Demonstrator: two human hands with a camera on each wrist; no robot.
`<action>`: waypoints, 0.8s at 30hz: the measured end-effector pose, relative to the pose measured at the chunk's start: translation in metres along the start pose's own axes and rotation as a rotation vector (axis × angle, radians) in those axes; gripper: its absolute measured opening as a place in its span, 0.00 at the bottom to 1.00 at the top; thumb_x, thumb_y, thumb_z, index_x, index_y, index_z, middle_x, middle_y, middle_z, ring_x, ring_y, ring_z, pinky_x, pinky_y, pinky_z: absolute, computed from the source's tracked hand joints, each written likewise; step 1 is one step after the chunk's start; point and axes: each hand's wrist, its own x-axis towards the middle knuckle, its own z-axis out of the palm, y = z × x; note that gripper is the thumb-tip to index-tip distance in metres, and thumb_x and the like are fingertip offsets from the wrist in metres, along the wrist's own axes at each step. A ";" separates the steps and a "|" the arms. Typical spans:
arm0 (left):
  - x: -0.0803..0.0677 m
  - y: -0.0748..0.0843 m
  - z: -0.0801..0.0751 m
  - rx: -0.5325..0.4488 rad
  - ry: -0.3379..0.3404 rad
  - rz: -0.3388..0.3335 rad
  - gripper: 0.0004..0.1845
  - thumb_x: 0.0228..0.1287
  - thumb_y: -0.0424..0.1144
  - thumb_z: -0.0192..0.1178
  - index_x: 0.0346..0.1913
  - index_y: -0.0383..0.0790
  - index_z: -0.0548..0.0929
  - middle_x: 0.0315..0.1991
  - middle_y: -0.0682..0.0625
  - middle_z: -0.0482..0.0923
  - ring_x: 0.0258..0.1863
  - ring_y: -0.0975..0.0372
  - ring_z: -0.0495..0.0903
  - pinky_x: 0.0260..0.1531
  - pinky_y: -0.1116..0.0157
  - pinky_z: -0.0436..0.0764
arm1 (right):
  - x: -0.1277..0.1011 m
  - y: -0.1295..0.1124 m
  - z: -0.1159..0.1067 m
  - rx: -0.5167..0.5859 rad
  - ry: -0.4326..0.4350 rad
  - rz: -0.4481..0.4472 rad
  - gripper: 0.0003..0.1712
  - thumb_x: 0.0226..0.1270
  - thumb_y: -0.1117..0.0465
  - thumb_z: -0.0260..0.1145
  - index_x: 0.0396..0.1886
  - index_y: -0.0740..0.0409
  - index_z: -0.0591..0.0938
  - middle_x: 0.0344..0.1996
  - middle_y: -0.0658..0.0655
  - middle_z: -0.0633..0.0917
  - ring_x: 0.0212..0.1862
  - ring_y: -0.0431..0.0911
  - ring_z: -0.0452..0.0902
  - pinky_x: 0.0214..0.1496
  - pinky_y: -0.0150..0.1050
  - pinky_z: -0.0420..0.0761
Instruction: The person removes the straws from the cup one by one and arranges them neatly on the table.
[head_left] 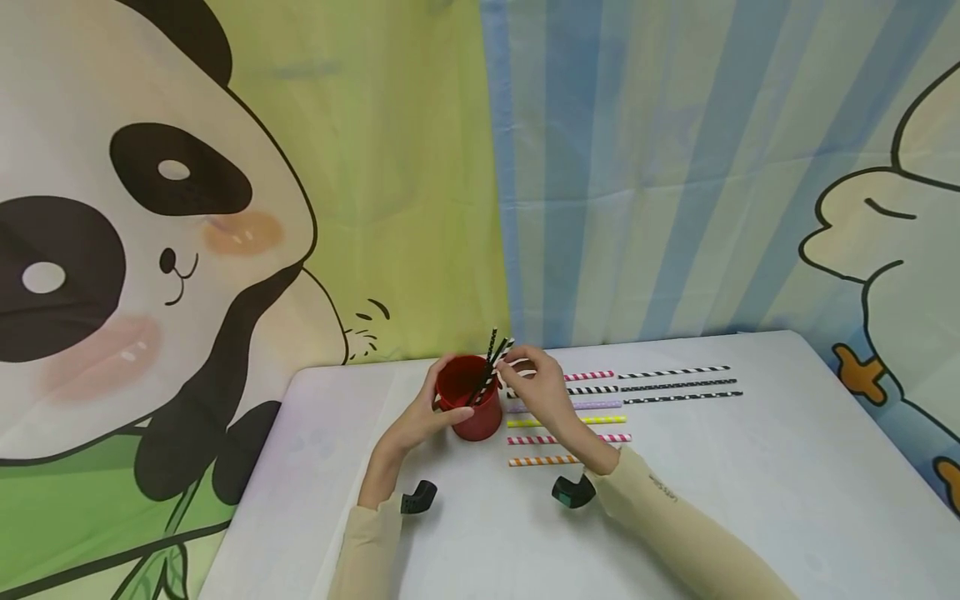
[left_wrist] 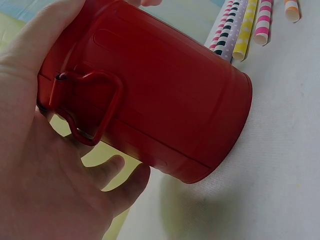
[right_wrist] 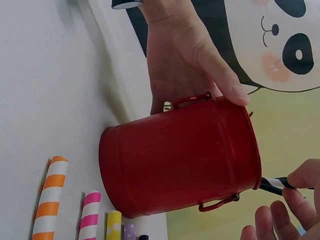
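Observation:
A small red metal bucket (head_left: 471, 402) with side handles stands on the white table (head_left: 750, 483). My left hand (head_left: 429, 411) grips its left side, thumb over the rim (right_wrist: 235, 92); in the left wrist view the palm (left_wrist: 45, 175) wraps the bucket (left_wrist: 165, 100). Several black-and-white straws (head_left: 491, 362) stick out of the bucket. My right hand (head_left: 504, 372) pinches one of them near the rim, also visible as the striped straw (right_wrist: 274, 184) in the right wrist view.
To the right of the bucket lie rows of paper straws: pink-striped (head_left: 588, 376), black-striped (head_left: 592, 389), purple (head_left: 596, 405), yellow (head_left: 600, 420), pink (head_left: 600, 437) and orange (head_left: 540, 460). Three dark straws (head_left: 678, 385) lie further right. A cartoon curtain hangs behind.

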 end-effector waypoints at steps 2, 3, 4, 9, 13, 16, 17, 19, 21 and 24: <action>0.000 0.000 0.000 0.003 -0.001 -0.001 0.53 0.60 0.43 0.71 0.80 0.57 0.46 0.74 0.54 0.58 0.75 0.53 0.55 0.69 0.40 0.64 | -0.001 -0.001 -0.002 -0.004 0.001 -0.008 0.07 0.68 0.56 0.69 0.41 0.54 0.85 0.44 0.55 0.86 0.47 0.50 0.84 0.46 0.35 0.84; 0.001 0.000 0.000 0.005 -0.002 0.000 0.53 0.60 0.43 0.71 0.80 0.56 0.46 0.74 0.54 0.58 0.75 0.53 0.55 0.69 0.39 0.64 | -0.001 -0.001 -0.003 -0.007 0.003 -0.011 0.08 0.68 0.56 0.69 0.41 0.54 0.85 0.43 0.55 0.86 0.47 0.50 0.84 0.46 0.35 0.83; 0.001 0.000 0.000 0.005 -0.001 -0.003 0.53 0.60 0.43 0.71 0.80 0.56 0.46 0.74 0.54 0.58 0.75 0.53 0.55 0.69 0.39 0.64 | -0.001 -0.002 -0.004 -0.008 0.005 -0.014 0.08 0.68 0.55 0.70 0.41 0.54 0.85 0.43 0.55 0.86 0.47 0.49 0.84 0.47 0.36 0.83; 0.001 -0.001 0.000 0.006 -0.005 0.004 0.52 0.61 0.42 0.71 0.79 0.57 0.47 0.74 0.51 0.58 0.75 0.51 0.55 0.69 0.39 0.65 | -0.002 -0.004 -0.008 0.005 0.011 -0.027 0.09 0.69 0.53 0.69 0.41 0.53 0.85 0.44 0.55 0.86 0.48 0.49 0.83 0.48 0.36 0.82; 0.001 0.000 0.000 0.006 -0.006 0.009 0.51 0.61 0.42 0.70 0.79 0.60 0.48 0.74 0.51 0.58 0.75 0.51 0.56 0.69 0.40 0.66 | -0.003 -0.006 -0.013 0.025 0.008 -0.041 0.09 0.69 0.54 0.69 0.41 0.54 0.84 0.45 0.55 0.85 0.48 0.49 0.83 0.47 0.34 0.83; 0.001 0.000 0.000 0.006 0.001 0.006 0.51 0.60 0.42 0.71 0.79 0.61 0.49 0.74 0.52 0.58 0.74 0.52 0.56 0.68 0.42 0.67 | -0.004 -0.009 -0.016 0.051 0.014 -0.054 0.10 0.69 0.55 0.69 0.42 0.56 0.84 0.46 0.56 0.85 0.48 0.51 0.83 0.46 0.32 0.83; 0.001 0.000 0.001 0.007 0.003 0.005 0.51 0.60 0.42 0.71 0.78 0.62 0.49 0.73 0.52 0.59 0.74 0.52 0.57 0.68 0.43 0.67 | -0.004 -0.010 -0.018 0.063 0.015 -0.054 0.10 0.69 0.55 0.69 0.42 0.56 0.83 0.46 0.56 0.84 0.48 0.52 0.83 0.45 0.31 0.83; 0.001 0.000 0.001 0.009 0.005 0.005 0.51 0.60 0.42 0.71 0.78 0.63 0.49 0.73 0.53 0.59 0.74 0.53 0.57 0.67 0.44 0.68 | -0.004 -0.012 -0.021 0.090 0.014 -0.060 0.10 0.69 0.56 0.69 0.43 0.57 0.83 0.46 0.57 0.84 0.49 0.53 0.83 0.43 0.29 0.82; 0.001 0.001 0.001 0.008 0.007 0.001 0.50 0.60 0.42 0.72 0.78 0.64 0.50 0.73 0.54 0.60 0.74 0.54 0.57 0.67 0.45 0.69 | -0.005 -0.013 -0.023 0.111 0.013 -0.066 0.11 0.69 0.56 0.69 0.43 0.58 0.83 0.46 0.58 0.84 0.49 0.54 0.83 0.42 0.29 0.81; 0.002 0.001 0.002 0.011 0.007 0.000 0.51 0.59 0.42 0.72 0.78 0.64 0.50 0.73 0.54 0.60 0.74 0.54 0.57 0.66 0.46 0.71 | -0.006 -0.016 -0.026 0.111 0.013 -0.073 0.12 0.70 0.57 0.68 0.45 0.61 0.83 0.47 0.60 0.84 0.50 0.55 0.82 0.44 0.31 0.81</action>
